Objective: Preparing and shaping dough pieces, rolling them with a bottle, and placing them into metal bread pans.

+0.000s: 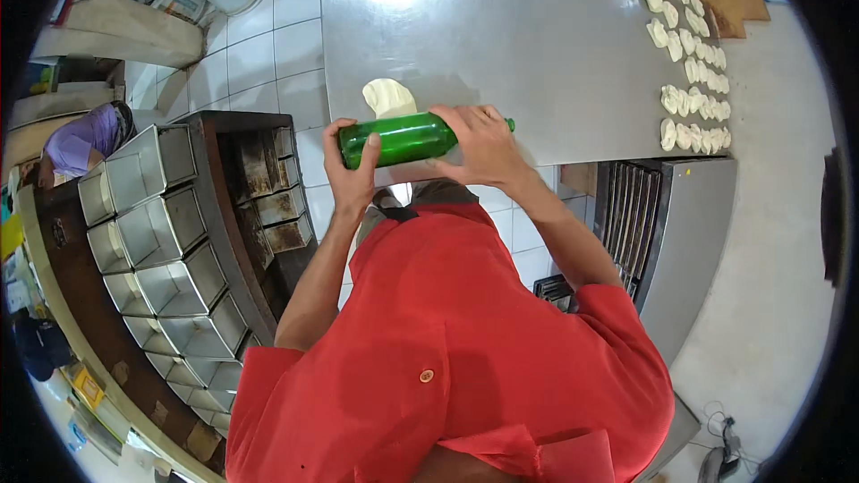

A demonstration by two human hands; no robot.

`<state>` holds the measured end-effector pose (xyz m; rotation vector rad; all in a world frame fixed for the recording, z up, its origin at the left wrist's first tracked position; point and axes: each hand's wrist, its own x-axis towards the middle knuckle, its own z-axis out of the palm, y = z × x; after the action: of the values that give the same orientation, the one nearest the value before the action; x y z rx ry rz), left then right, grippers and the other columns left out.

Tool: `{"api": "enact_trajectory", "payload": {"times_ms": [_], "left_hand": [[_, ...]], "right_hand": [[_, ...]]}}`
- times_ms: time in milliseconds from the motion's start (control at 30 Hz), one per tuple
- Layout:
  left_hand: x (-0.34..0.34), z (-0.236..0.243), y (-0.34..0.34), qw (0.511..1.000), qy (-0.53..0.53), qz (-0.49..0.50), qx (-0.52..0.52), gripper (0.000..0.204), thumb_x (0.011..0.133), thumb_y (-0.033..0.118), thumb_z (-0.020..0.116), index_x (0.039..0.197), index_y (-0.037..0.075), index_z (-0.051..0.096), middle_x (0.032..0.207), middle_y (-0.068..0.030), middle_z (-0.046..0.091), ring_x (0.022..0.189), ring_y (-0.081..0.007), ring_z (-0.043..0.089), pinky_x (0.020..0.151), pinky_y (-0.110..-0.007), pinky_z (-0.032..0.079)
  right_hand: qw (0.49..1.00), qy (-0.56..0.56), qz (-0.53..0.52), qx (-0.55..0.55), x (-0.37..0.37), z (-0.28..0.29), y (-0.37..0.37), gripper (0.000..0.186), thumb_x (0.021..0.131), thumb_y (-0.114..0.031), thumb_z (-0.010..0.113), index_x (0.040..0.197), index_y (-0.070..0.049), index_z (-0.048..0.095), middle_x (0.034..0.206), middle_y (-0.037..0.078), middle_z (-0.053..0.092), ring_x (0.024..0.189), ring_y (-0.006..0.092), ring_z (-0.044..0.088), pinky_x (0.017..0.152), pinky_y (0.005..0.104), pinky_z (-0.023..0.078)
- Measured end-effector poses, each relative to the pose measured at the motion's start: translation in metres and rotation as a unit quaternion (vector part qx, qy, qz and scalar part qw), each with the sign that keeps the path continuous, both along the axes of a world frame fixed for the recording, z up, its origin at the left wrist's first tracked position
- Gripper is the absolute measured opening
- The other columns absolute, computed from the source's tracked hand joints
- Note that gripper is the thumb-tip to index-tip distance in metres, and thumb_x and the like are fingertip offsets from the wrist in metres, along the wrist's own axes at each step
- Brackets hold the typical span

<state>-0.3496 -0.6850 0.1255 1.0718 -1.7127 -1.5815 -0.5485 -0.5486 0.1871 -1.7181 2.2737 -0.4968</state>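
A green glass bottle (pixel 408 138) lies sideways at the near edge of the metal table (pixel 537 54). My left hand (pixel 352 170) grips it round its base end, thumb across the side. My right hand (pixel 483 148) is wrapped over its shoulder and neck, and the tip of the neck pokes out to the right. Just beyond the bottle a flattened piece of pale dough (pixel 387 97) rests on the metal; its near part is hidden behind the bottle. Whether bottle and dough touch cannot be told.
Several rows of shaped dough pieces (pixel 694 104) line the table's right side. Empty metal loaf tins (pixel 183 282) are stacked on a dark rack at left. Below the table at right stands a rack of trays (pixel 629 215). Another person (pixel 85 141) is at far left.
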Motion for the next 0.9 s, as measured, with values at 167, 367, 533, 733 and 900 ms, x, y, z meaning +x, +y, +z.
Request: {"api": "enact_trajectory", "payload": {"times_ms": [167, 367, 533, 733, 900], "left_hand": [[-0.051, -0.077, -0.060, 0.974, -0.145, 0.061, -0.160, 0.032, 0.092, 0.029, 0.071, 0.111, 0.004, 0.069, 0.109, -0.0134, 0.069, 0.093, -0.0293, 0.062, 0.088, -0.041, 0.049], [-0.142, -0.031, -0.144, 0.955, -0.160, 0.239, -0.070, 0.020, 0.091, 0.025, 0.069, 0.100, 0.008, 0.074, 0.094, -0.0076, 0.075, 0.090, -0.0254, 0.068, 0.085, -0.037, 0.053], [-0.161, -0.062, -0.211, 0.949, -0.278, 0.149, -0.017, 0.034, 0.092, 0.037, 0.066, 0.104, 0.008, 0.078, 0.097, -0.0041, 0.078, 0.088, -0.0232, 0.069, 0.086, -0.035, 0.054], [-0.141, -0.019, -0.177, 0.986, -0.152, -0.004, 0.072, 0.037, 0.096, 0.035, 0.063, 0.104, 0.001, 0.077, 0.092, -0.0052, 0.078, 0.087, -0.0177, 0.068, 0.081, -0.030, 0.053], [-0.054, -0.058, -0.061, 0.976, -0.036, 0.028, -0.215, 0.016, 0.093, 0.018, 0.069, 0.093, 0.004, 0.076, 0.093, -0.0083, 0.075, 0.085, -0.0245, 0.066, 0.082, -0.034, 0.053]], "right_hand": [[0.998, 0.040, -0.007, 0.048, -0.042, -0.063, -0.064, 0.066, 0.085, -0.064, 0.068, 0.124, -0.011, 0.065, 0.087, 0.012, 0.072, 0.081, 0.0318, 0.068, 0.075, 0.0466, 0.051], [0.962, -0.125, -0.133, 0.202, -0.113, -0.101, -0.148, 0.083, 0.093, -0.082, 0.037, 0.064, -0.007, 0.058, 0.058, 0.005, 0.061, 0.048, 0.0307, 0.055, 0.053, 0.0417, 0.047], [0.820, -0.380, -0.109, 0.413, -0.160, -0.097, -0.202, 0.085, 0.094, -0.080, 0.033, 0.067, -0.006, 0.063, 0.058, 0.006, 0.060, 0.049, 0.0256, 0.055, 0.060, 0.0391, 0.049], [0.912, -0.250, -0.078, 0.317, -0.142, -0.046, -0.167, 0.088, 0.091, -0.086, 0.033, 0.074, -0.007, 0.070, 0.061, 0.005, 0.062, 0.051, 0.0244, 0.057, 0.057, 0.0348, 0.049], [0.986, 0.025, -0.101, 0.132, -0.037, -0.074, -0.072, 0.078, 0.083, -0.086, 0.054, 0.101, -0.013, 0.073, 0.077, 0.006, 0.072, 0.066, 0.0249, 0.066, 0.067, 0.0392, 0.052]]}}
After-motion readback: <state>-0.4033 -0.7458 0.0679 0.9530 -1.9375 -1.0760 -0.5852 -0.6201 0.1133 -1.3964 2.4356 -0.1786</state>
